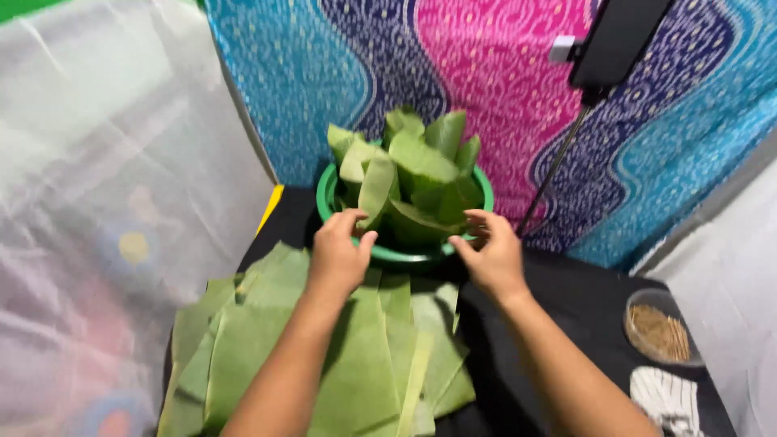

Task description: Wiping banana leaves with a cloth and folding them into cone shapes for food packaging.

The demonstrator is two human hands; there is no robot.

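Both hands, left (338,255) and right (490,257), grip the bowl (328,194) rim with curled fingers; stacked leaves (413,174) might topple if it tilts.

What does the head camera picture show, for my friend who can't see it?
Two bare hands, the left hand and the right hand, grip the rim of a green bowl full of folded green leaves. Flat leaf strips lie on the black table beneath.
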